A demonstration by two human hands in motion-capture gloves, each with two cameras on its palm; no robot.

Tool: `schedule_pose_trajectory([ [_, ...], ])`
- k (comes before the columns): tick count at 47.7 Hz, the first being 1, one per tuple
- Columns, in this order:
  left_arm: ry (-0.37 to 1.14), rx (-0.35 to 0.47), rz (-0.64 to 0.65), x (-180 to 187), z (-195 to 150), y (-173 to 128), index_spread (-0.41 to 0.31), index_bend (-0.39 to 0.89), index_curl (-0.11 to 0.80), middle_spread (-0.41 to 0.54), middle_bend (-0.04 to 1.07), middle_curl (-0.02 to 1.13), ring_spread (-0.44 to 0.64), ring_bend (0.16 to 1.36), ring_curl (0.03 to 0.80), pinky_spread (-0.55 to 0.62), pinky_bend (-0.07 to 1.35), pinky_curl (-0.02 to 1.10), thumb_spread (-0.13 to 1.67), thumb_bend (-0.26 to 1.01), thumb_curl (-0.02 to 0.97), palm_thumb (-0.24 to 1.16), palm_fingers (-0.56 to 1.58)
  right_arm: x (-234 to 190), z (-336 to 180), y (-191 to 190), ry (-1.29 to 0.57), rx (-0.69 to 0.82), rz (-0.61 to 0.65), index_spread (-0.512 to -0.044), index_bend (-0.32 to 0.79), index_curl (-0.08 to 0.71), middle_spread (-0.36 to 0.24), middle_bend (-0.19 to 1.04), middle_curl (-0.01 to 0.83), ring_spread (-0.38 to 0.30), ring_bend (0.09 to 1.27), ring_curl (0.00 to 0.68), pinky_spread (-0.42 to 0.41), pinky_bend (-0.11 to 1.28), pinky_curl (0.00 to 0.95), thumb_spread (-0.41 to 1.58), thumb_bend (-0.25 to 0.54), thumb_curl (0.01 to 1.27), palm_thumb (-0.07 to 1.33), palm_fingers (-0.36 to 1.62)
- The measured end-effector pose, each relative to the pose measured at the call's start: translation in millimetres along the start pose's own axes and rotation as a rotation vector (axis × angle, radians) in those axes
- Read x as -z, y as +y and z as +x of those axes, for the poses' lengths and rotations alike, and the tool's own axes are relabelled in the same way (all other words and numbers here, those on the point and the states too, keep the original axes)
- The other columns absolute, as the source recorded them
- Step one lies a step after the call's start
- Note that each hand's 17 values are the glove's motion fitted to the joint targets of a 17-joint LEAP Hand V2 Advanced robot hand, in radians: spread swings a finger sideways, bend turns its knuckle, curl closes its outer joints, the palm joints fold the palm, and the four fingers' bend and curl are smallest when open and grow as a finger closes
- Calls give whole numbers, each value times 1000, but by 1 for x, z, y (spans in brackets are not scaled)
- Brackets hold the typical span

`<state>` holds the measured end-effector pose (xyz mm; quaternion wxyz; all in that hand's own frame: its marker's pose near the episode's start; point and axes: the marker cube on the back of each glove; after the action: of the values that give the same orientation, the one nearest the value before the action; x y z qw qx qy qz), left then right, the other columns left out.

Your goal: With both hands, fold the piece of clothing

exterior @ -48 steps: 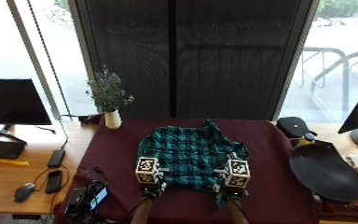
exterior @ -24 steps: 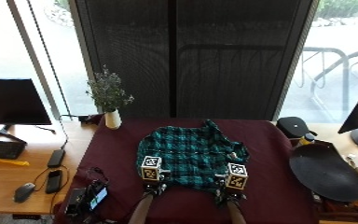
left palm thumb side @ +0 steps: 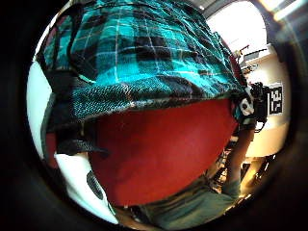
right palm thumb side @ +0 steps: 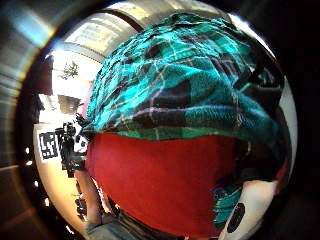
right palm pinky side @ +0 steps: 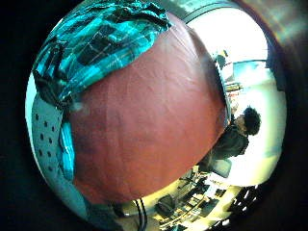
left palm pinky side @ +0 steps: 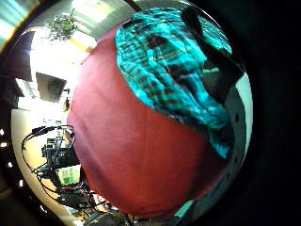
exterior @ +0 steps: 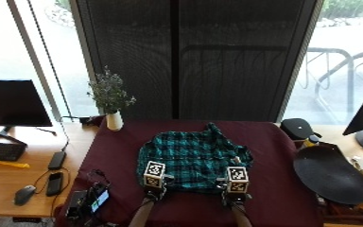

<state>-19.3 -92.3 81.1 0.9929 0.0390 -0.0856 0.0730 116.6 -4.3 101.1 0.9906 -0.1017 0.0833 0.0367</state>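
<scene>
Gripping the near hem of the plaid shirt (exterior: 193, 158), both hands sit at its front edge: left hand (exterior: 152, 188) and right hand (exterior: 234, 193) each w/ fingers curled on cloth, as the palm views show fabric bunched right at the palms. Vs a sec ago, both hands have drawn back toward the person and the hem has come w/ them, so the shirt's being tugged flat, prob. a smoothing step before the first fold; no fold made yet. Shirt lies rumpled just beyond the hands, mid table (exterior: 270, 142) on dark red cloth. Further out: vase w/ plant (exterior: 110, 101) past the left hand at the far corner, black chair seat (exterior: 329, 175) off to the right hand's side, electronics (exterior: 87, 201) by the left forearm. Nothing's in the fold path.
</scene>
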Motion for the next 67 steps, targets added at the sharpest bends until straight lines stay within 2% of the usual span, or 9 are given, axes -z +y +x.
schedule_pose_trajectory([
  [7, 35, -94, -371, 45, 2, 56, -270, 236, 400, -284, 378, 489, -296, 555, 370, -39, 163, 324, 1164, -5, 376, 732, 1139, 49, 11, 35, -86, 104, -164, -300, 82, 317, -193, 272, 405, -248, 614, 401, -209, 520, 350, 1105, 62, 470, 1048, 1232],
  [18, 17, -211, -462, 123, -6, 77, -293, 209, 433, -327, 418, 505, -350, 582, 393, -79, 131, 299, 1175, -17, 368, 730, 1171, 146, 15, 52, -101, 244, -237, -294, 113, 303, -210, 316, 434, -267, 699, 432, -291, 538, 369, 1049, 6, 463, 1061, 1299],
  [29, -131, 4, -308, 138, -26, -11, -301, 181, 448, -347, 493, 520, -372, 625, 411, -91, 131, 274, 1187, -13, 359, 731, 1187, 183, -2, -56, -119, 75, -93, -299, 151, 321, -227, 345, 454, -260, 735, 443, -339, 547, 372, 1003, -17, 449, 1061, 1326],
  [40, -113, 192, -14, 102, -38, -108, -298, 193, 464, -354, 560, 537, -383, 710, 437, -70, 93, 234, 1239, -9, 343, 746, 1169, 152, -20, -175, -131, -182, 270, -300, 175, 359, -232, 362, 465, -250, 716, 444, -344, 543, 374, 997, -7, 431, 1073, 1330],
  [47, -71, 279, 300, 100, -56, -146, -297, 240, 491, -345, 599, 546, -343, 610, 420, 0, 90, 195, 1273, 2, 337, 773, 1068, 173, -23, -227, -156, -215, 583, -301, 167, 374, -242, 325, 458, -245, 724, 450, -337, 571, 384, 964, -21, 440, 1093, 1319],
  [51, -77, 285, 406, 87, -63, -169, -289, 216, 493, -333, 584, 546, -325, 599, 419, 30, 92, 177, 1299, 19, 344, 818, 1041, 163, -21, -246, -133, -225, 556, -301, 162, 379, -245, 317, 458, -244, 731, 453, -344, 587, 390, 912, -26, 443, 1088, 1334],
  [57, -20, 310, 96, 51, -54, -153, -283, 182, 492, -320, 552, 538, -324, 610, 420, 55, 96, 154, 1307, 26, 357, 858, 1049, 145, -28, -275, -101, -190, 509, -302, 167, 386, -248, 327, 463, -244, 739, 458, -346, 604, 397, 850, -27, 444, 1083, 1348],
  [62, -50, 303, 182, 41, -63, -174, -280, 180, 492, -319, 529, 531, -340, 657, 433, 65, 87, 134, 1305, 19, 365, 870, 1076, 136, -26, -300, -14, -195, 560, -303, 165, 391, -248, 335, 467, -243, 746, 461, -352, 608, 400, 822, -27, 442, 1076, 1349],
  [67, -14, 332, 77, 26, -62, -170, -276, 176, 489, -322, 524, 530, -350, 690, 444, 65, 94, 119, 1303, 10, 370, 879, 1084, 110, -29, -274, -51, -196, 169, -303, 159, 394, -249, 342, 469, -243, 749, 462, -355, 609, 401, 802, -34, 436, 1054, 1342],
])
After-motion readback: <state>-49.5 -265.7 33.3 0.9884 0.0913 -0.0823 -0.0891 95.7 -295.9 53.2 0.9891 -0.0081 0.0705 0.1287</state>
